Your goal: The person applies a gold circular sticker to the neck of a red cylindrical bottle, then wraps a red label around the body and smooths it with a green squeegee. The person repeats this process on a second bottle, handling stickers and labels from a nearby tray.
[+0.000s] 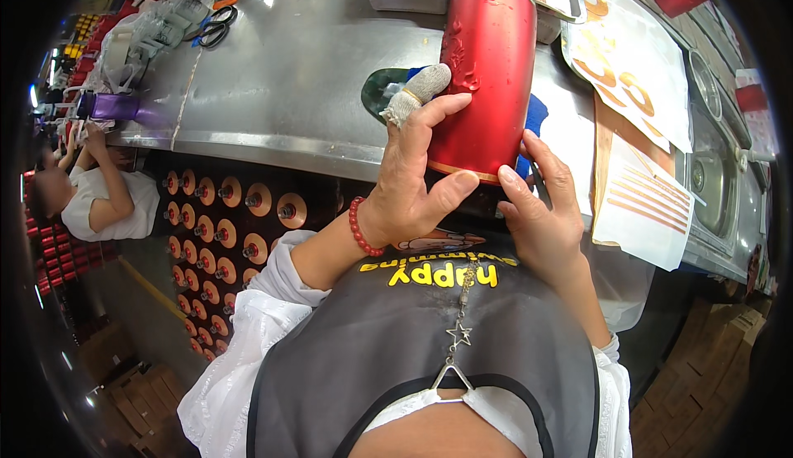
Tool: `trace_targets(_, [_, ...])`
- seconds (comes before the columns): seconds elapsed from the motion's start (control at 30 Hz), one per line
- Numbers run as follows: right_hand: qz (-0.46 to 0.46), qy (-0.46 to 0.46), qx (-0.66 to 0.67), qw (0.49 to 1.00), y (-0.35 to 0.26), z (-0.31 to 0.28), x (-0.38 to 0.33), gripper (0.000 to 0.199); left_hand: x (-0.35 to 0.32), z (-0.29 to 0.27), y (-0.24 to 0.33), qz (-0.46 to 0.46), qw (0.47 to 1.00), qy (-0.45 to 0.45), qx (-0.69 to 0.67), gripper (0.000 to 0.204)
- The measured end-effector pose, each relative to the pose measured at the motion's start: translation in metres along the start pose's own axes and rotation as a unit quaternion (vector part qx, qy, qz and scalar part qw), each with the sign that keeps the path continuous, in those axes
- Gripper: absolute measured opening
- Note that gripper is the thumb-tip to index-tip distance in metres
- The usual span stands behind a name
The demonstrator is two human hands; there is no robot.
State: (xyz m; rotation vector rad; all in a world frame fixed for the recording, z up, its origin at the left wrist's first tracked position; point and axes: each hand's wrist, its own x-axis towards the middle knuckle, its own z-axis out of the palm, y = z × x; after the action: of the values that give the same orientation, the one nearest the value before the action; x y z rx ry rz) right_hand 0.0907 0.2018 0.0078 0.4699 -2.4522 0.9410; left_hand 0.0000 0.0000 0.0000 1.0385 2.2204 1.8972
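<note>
Beside the red bottle point(493, 70), white sheets point(632, 60); leftward, scissors point(220, 25).

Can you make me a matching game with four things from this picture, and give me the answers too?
Things:
1. Bottle
2. Scissors
3. Bracelet
4. Apron

Clues:
A. Made of small round red beads
B. Dark grey with yellow letters
C. Touched by the left hand and the right hand
D. Lying on the metal table, toward the left of the picture

Right pairs: 1-C, 2-D, 3-A, 4-B
</note>
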Motion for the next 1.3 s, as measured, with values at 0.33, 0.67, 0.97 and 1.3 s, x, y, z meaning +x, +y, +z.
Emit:
trace_targets(0.33, [0.051,0.014,0.036,0.998,-0.006,0.007,-0.001,0.055,-0.001,0.004,0.006,-0.056,0.998,0.019,-0.038,0.059])
trace_targets(0.67, [0.023,-0.009,0.003,1.000,-0.005,0.003,0.002,0.054,-0.001,0.005,0.006,-0.054,0.998,0.024,-0.037,0.059])
trace_targets(0.97, [0.032,0.004,0.030,0.999,-0.003,0.005,0.002,0.052,-0.001,0.003,0.001,-0.045,0.996,0.019,-0.071,0.057])
trace_targets(1.3, [0.039,0.019,0.054,0.998,-0.001,0.007,0.001,0.057,0.001,-0.009,0.001,-0.029,0.998,-0.053,0.018,0.068])
